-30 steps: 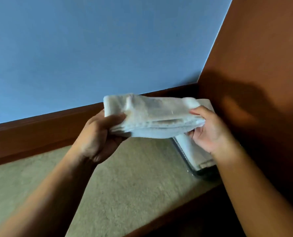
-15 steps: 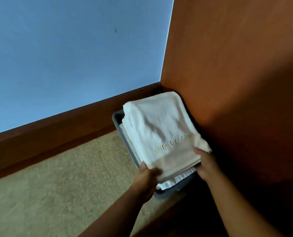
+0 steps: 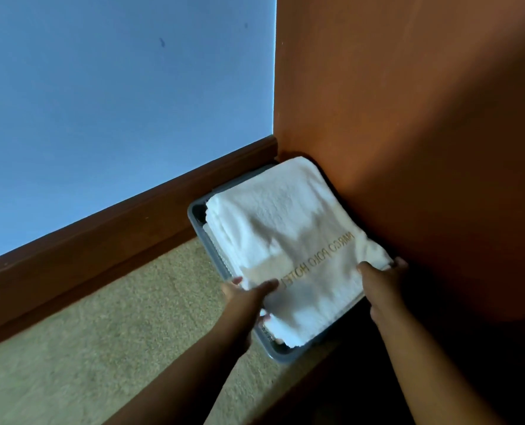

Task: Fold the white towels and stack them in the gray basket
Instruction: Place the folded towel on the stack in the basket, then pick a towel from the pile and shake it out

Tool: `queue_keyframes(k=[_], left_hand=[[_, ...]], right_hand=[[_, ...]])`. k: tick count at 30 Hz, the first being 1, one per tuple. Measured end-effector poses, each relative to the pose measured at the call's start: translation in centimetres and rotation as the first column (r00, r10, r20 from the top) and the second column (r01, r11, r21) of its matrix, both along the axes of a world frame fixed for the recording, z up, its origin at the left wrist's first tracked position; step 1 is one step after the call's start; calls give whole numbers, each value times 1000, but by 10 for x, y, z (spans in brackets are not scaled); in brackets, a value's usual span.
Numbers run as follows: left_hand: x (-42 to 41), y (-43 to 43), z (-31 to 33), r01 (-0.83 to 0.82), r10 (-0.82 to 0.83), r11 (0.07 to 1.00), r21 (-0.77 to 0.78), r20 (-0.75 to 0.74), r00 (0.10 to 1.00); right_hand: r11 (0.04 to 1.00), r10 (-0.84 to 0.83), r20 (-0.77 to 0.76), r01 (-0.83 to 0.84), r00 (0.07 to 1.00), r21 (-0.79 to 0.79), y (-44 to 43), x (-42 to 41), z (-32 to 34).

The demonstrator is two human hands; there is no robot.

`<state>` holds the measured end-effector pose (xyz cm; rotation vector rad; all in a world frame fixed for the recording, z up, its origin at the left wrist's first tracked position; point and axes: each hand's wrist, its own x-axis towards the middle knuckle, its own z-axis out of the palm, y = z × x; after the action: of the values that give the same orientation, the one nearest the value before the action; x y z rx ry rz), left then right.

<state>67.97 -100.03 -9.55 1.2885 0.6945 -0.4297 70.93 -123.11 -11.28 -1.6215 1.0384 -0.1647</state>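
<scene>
Carpet (image 3: pixel 86 348) left, under blue wall (image 3: pixel 101 102). Gray basket (image 3: pixel 193 210) in corner, folded white towel (image 3: pixel 285 225) atop stack inside. Left hand (image 3: pixel 249 297) pinches near-left corner, thumb on top. Gold lettering: MARCO POLO HOTEL. Right hand (image 3: pixel 381 280) pinches near-right corner, beside orange wall (image 3: pixel 424 133).

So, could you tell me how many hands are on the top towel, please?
2. The left hand pinches the towel at its near-left corner; the right hand holds its near-right corner, by the wall. Neither is hidden.
</scene>
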Motion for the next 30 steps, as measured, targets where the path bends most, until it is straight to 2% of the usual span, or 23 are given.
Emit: queue_keyframes(k=[1, 2, 3, 4, 5, 6, 8, 9, 11, 14, 18, 20, 23, 27, 30], left_hand=[[10, 4, 5, -39, 11, 976, 215, 129, 992], [22, 8, 13, -75, -70, 874, 480, 277, 958], [35, 13, 18, -144, -222, 697, 702, 402, 888], [50, 17, 24, -223, -413, 494, 841, 452, 790], [67, 20, 27, -243, -605, 328, 913, 400, 688], [84, 24, 26, -194, -760, 189, 963, 268, 592], [110, 31, 13, -13, -877, -77, 997, -62, 476], [118, 36, 4, 70, -875, -142, 987, -158, 458], [125, 43, -14, 160, -857, -155, 975, -213, 470], [129, 49, -25, 169, -855, -146, 975, -210, 475], [128, 51, -17, 200, -868, -158, 967, -233, 439], [114, 52, -15, 218, -873, -132, 967, -217, 436], [73, 61, -18, 276, -885, -35, 960, -158, 439], [-1, 111, -31, 362, -843, -24, 932, -213, 493], [-59, 172, -31, 387, -763, 39, 921, -223, 607]], right_hand=[[991, 16, -64, -24, 998, -131, 1, 0, 1], [960, 55, -91, -78, 994, -270, 5, 0, 2], [902, 126, -55, -138, 990, -409, 10, 1, 3], [821, 243, 21, -194, 970, -538, 16, 2, 1], [714, 374, 36, -264, 927, -648, 24, 2, 0], [603, 469, -27, -343, 883, -720, 31, 3, -5], [441, 552, -264, -546, 791, -713, 44, 3, -14], [392, 557, -357, -616, 750, -683, 48, 2, -18], [343, 552, -423, -657, 719, -671, 52, 1, -26], [324, 560, -455, -688, 693, -650, 51, 7, -28], [289, 577, -474, -709, 665, -643, 44, 3, -26], [269, 595, -493, -736, 634, -621, 42, 0, -24], [230, 624, -530, -783, 575, -578, 45, -12, -17], [124, 669, -585, -845, 459, -521, 75, -43, 2], [22, 709, -577, -831, 405, -556, 121, -66, 17]])
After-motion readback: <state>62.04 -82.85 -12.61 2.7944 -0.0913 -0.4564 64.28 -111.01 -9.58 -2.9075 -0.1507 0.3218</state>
